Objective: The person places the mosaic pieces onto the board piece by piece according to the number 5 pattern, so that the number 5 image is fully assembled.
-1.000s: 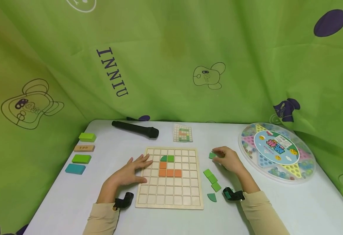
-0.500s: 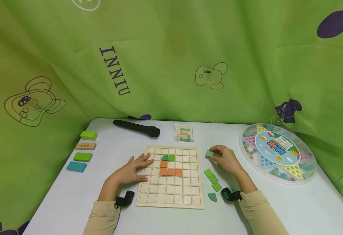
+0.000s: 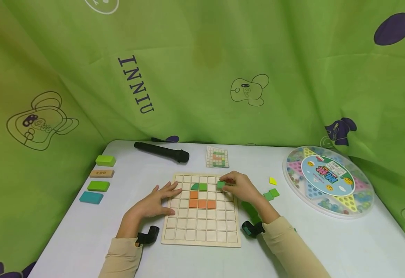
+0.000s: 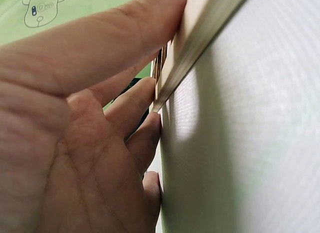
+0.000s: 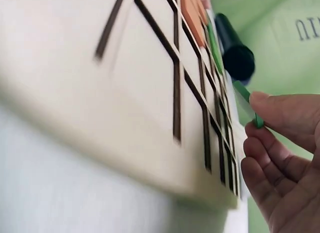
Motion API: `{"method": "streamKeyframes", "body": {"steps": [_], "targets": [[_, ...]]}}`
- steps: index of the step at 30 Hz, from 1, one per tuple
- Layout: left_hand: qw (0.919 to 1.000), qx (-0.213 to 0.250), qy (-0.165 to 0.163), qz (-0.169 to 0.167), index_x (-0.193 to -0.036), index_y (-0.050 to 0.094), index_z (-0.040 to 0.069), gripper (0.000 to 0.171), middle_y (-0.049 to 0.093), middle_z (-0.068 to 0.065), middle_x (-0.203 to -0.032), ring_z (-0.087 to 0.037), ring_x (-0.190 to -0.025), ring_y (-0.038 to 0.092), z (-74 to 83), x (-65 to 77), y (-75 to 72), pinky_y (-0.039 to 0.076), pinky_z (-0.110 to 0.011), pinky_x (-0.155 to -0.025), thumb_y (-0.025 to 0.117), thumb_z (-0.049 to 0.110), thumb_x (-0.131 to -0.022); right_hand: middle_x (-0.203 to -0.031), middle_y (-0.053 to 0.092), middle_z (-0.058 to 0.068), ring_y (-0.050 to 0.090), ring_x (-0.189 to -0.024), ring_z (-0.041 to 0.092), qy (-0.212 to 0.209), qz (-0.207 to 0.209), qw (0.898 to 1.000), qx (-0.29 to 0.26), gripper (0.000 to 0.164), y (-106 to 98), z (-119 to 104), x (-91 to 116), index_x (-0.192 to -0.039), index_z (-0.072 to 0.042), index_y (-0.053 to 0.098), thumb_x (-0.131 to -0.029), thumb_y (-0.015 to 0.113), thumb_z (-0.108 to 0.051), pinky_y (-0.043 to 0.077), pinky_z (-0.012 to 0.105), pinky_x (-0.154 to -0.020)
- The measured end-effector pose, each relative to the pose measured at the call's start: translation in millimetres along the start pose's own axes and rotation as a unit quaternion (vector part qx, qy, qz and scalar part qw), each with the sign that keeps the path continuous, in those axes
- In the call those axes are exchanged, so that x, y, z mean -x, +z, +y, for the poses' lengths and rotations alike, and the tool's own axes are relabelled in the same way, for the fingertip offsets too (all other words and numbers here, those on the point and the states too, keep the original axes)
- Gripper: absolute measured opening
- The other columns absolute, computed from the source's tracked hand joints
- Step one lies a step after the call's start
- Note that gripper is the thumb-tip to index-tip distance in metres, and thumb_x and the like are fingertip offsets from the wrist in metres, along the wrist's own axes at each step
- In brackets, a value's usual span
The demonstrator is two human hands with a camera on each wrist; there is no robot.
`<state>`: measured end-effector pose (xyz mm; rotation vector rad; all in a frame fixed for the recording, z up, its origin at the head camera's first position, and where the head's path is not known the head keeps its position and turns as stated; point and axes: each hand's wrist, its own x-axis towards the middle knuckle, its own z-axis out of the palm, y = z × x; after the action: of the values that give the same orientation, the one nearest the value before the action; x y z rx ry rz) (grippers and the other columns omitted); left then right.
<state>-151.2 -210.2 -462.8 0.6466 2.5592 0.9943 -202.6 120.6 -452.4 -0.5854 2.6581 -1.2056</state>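
Note:
A wooden grid board [image 3: 201, 234] lies on the table, holding several orange square tiles [image 3: 201, 203], a green square tile [image 3: 203, 187] and a darker green quarter-round tile [image 3: 195, 187]. My left hand [image 3: 152, 203] rests at the board's left side with fingers spread; in the left wrist view its thumb [image 4: 150, 20] and fingertips touch the board's edge. Between thumb and fingertips my right hand [image 3: 242, 188] pinches a green square tile [image 3: 220, 184] over the upper right cells. In the right wrist view this tile [image 5: 242, 93] is tilted, close above the board.
Right of the board lie two green tiles [image 3: 269, 196] and a yellow tile [image 3: 273, 180]; more green tiles are partly hidden under my right forearm. A pattern card [image 3: 217, 157] and black microphone [image 3: 161, 151] lie behind. Blocks [image 3: 98, 186] line the left; a round marble-game case [image 3: 327, 181] is right.
My right hand has lifted the green tile from the table and carried it left over the board, uncovering the yellow and green tiles at right. The left hand keeps its place.

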Motion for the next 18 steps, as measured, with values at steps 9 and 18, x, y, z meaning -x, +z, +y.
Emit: {"method": "streamKeyframes", "body": {"steps": [9,18], "targets": [[1.0000,-0.005,0.002,0.000,-0.144,0.042,0.013,0.075,0.021,-0.011,-0.157,-0.036,-0.146,0.009,0.7,-0.5,1.3,-0.004,-0.058,-0.116,0.075,0.030,-0.078,-0.109,0.064,0.005,0.062,-0.102,0.022,-0.023,-0.050,0.998,0.029,0.026,16.3,-13.5,-17.2,-0.111,-0.008,0.069,-0.086,0.068,-0.010,0.054,0.037,-0.088],[1.0000,-0.008,0.003,0.004,-0.144,0.043,0.013,0.075,0.022,-0.011,-0.157,-0.038,-0.145,0.010,0.0,0.5,-0.5,-0.004,-0.059,-0.116,0.075,0.029,-0.078,-0.106,0.061,0.004,0.058,-0.097,0.018,-0.023,-0.055,0.997,0.052,0.026,21.6,-15.6,-20.7,-0.110,-0.008,0.069,-0.084,0.071,-0.010,0.052,0.033,-0.084]]}}
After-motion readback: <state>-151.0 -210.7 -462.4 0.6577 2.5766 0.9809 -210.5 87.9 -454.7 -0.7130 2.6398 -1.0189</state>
